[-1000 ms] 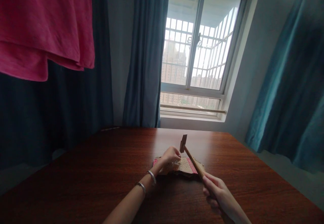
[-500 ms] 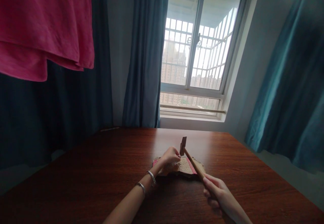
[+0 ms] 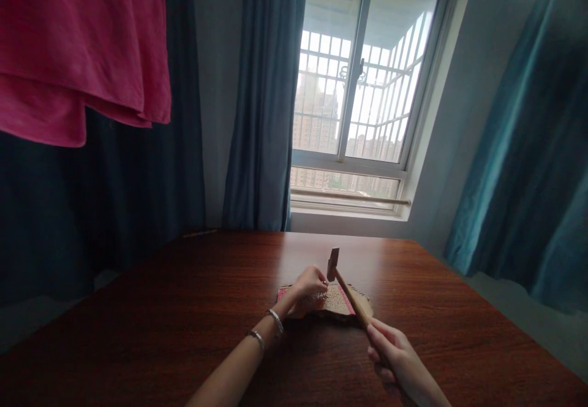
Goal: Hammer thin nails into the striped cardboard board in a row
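My right hand (image 3: 392, 353) is wrapped round the wooden handle of a small hammer (image 3: 345, 284), whose dark head sits raised just above my left fingertips. My left hand (image 3: 309, 283), with two bracelets on the wrist, is pinched over a flat tan board (image 3: 337, 300) with pink edges and many small dots. Whatever the pinched fingers hold is too small to make out. The board lies on a dark red-brown wooden table (image 3: 184, 321).
A window (image 3: 362, 88) with a barred balcony stands beyond the table's far edge, between blue curtains (image 3: 264, 100). A pink cloth (image 3: 78, 51) hangs at the upper left. A thin stick (image 3: 199, 233) lies near the table's far left corner.
The hammer head dipped slightly towards my left fingers and stays close above them. My right hand shifted a little up the handle. My left hand has stayed in place on the board.
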The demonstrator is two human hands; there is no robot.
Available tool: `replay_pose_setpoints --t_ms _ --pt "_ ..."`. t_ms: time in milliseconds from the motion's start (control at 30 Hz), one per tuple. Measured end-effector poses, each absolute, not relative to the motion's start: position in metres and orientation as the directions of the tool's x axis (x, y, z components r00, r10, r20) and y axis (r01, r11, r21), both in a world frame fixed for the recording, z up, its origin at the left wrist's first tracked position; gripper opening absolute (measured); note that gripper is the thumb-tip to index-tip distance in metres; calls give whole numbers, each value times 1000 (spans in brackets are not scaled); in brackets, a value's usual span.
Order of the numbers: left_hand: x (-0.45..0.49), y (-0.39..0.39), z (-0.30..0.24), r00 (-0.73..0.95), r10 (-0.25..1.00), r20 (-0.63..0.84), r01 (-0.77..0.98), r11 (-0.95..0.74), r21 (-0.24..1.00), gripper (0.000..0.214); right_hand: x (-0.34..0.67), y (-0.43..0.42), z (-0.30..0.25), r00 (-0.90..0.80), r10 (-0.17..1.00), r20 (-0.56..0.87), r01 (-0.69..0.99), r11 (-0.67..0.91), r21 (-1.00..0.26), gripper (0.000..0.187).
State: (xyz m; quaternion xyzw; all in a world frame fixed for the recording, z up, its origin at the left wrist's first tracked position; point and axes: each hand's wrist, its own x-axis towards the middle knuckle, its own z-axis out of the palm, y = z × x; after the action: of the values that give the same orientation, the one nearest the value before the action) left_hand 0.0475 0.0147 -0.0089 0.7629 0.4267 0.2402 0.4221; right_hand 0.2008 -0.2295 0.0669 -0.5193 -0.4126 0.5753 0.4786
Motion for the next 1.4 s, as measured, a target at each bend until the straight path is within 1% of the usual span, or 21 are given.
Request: replay_pose_setpoints --t_ms 100,233,367,500,767,900,1067,1200,1400 --pt "48 17 -12 540 837 87 483 -393 783 20 203 -228 66 -12 972 -233 -130 -233 -964 61" --pt "48 16 -12 551 826 115 495 -435 753 20 204 -228 67 -15 976 -217 -152 -217 -964 59" --pt "48 13 -9 538 837 98 506 -414 757 24 201 -230 67 -1 975 -222 -136 -220 -966 58" --pt "48 12 -8 528 843 103 516 -415 750 23 199 -230 66 11 977 -214 -160 -209 -965 53" --pt "47 15 -12 539 835 110 528 -436 729 20 203 -229 68 -12 965 -263 -170 -261 -950 59" --pt "48 14 -10 547 827 129 520 -456 722 19 199 -231 75 23 969 -245 -175 -237 -956 58" --pt "48 11 -8 528 845 81 536 -405 740 20 199 -232 77 23 960 -279 -170 -271 -947 56" --pt "48 10 -6 526 844 103 527 -419 740 17 200 -232 75 49 962 -270 -174 -258 -950 54" --pt "46 6 0 536 841 74 538 -408 737 21 199 -232 76 17 966 -258 -160 -252 -954 55"
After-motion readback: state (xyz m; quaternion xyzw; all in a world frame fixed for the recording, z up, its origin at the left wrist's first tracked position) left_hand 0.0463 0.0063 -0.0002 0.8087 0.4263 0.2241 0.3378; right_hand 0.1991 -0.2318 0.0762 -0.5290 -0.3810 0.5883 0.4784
